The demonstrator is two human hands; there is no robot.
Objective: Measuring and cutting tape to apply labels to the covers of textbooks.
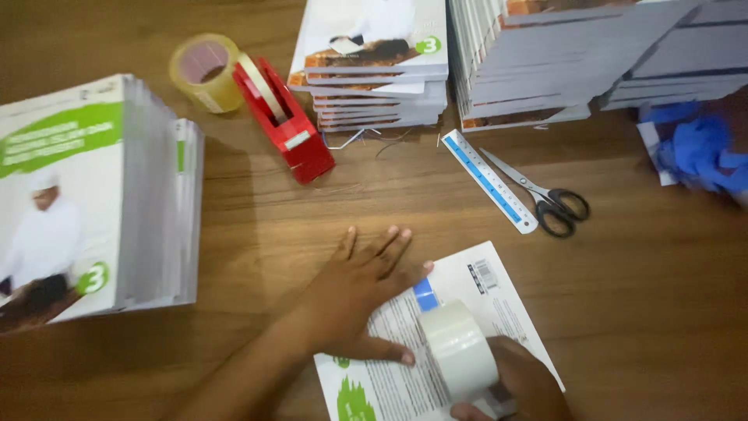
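left grip: bare, no rings | right grip: bare, sleeveless

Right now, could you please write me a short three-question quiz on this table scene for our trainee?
1. True or false: the left hand lies flat on the booklet.
2. What does the right hand hold? A) tape roll B) scissors C) ruler
3. What colour is the tape dispenser?

Key: 1 true; 2 A; 3 red.
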